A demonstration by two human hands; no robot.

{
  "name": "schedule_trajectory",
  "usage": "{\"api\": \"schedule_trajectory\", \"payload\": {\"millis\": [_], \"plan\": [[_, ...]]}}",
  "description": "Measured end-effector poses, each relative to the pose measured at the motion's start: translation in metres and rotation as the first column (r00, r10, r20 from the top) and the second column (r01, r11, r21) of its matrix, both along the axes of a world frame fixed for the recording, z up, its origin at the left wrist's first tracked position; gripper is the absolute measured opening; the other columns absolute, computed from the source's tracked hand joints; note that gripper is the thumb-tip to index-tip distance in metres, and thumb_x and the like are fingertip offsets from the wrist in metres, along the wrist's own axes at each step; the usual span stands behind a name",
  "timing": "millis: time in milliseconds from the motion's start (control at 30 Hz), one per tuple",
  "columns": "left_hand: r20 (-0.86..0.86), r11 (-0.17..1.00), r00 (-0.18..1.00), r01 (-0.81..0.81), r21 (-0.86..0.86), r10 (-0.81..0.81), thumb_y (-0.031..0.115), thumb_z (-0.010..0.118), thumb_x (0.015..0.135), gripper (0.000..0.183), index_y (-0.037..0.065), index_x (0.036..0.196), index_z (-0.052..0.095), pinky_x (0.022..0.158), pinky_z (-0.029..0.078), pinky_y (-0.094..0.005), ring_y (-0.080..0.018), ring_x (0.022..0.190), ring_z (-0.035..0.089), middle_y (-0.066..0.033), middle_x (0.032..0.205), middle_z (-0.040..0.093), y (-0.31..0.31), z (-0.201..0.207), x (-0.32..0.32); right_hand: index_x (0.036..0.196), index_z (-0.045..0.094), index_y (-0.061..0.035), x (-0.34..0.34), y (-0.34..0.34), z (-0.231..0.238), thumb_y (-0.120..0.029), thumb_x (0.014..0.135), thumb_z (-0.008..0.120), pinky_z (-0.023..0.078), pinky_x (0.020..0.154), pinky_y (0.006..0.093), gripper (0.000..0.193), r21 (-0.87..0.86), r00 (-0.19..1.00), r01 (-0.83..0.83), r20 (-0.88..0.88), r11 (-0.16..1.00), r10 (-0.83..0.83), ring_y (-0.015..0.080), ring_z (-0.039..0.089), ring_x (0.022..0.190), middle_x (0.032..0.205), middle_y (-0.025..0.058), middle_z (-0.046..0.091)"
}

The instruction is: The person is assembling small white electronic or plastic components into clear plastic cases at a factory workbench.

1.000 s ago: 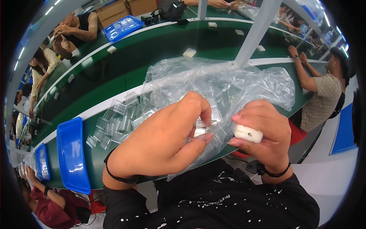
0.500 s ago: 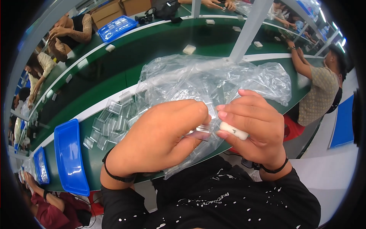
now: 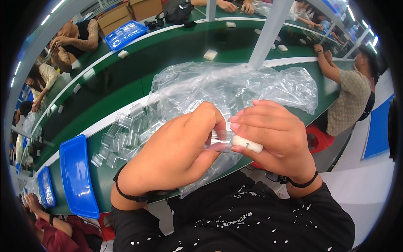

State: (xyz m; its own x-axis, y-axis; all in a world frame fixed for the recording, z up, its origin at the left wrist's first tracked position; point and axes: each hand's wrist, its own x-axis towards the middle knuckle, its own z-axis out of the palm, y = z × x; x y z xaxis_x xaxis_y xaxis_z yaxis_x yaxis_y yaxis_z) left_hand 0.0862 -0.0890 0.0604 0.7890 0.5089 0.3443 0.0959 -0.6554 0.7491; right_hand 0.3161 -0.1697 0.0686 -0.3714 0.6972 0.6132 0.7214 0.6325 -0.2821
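Note:
My left hand (image 3: 174, 145) pinches a clear plastic sleeve (image 3: 222, 142) between thumb and fingers. In my right hand (image 3: 279, 132) is a small white block with rounded edges (image 3: 248, 144) and a dark mark on its side. The block's left end meets the sleeve's open end; my fingers partly hide how far it goes in. Left of my hands, several similar clear sleeves (image 3: 121, 140) lie in a loose heap on the green table. Behind and under both hands spreads a large crumpled clear plastic bag (image 3: 289, 88).
A blue tray (image 3: 77, 178) stands at the left, with a smaller blue tray (image 3: 45, 187) beyond it. Past a white rail, a green conveyor belt (image 3: 138, 75) carries white pieces (image 3: 210, 54). A grey post (image 3: 268, 38) rises behind the bag. Co-workers sit around the line.
My right hand has moved left with the white block, which now meets the clear sleeve's end. The sleeve has turned in my left hand. The view has shifted slightly.

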Motion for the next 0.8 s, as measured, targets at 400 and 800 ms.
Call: {"api": "schedule_trajectory", "payload": {"millis": [400,800], "plan": [[-0.005,0.999,1.000,-0.009,0.044,0.010,-0.001,0.069,0.081,0.036,0.005,0.111,0.051,0.069,0.044,-0.0306,-0.0177,0.083,0.056,-0.0062,0.106,0.062,-0.004,-0.002,0.003,0.101,0.074,-0.0051,-0.004,0.001,0.000,-0.016,0.079,0.083,0.057,0.091,0.0410,0.026,0.043,0.991,0.049,0.123,0.998,-0.054,0.0241,0.073,0.097,0.102,0.0068,0.075],[0.072,0.970,0.993,-0.112,0.214,0.098,0.015,0.079,0.079,0.043,0.001,0.107,0.050,0.074,0.053,-0.0426,-0.0360,0.086,0.064,-0.0153,0.096,0.060,-0.009,-0.005,0.015,0.107,0.074,-0.0022,-0.016,0.003,-0.003,-0.015,0.071,0.078,0.060,0.092,0.0447,0.038,0.205,0.946,0.120,0.274,0.971,-0.175,0.0300,0.074,0.100,0.107,0.0131,0.075]]}}
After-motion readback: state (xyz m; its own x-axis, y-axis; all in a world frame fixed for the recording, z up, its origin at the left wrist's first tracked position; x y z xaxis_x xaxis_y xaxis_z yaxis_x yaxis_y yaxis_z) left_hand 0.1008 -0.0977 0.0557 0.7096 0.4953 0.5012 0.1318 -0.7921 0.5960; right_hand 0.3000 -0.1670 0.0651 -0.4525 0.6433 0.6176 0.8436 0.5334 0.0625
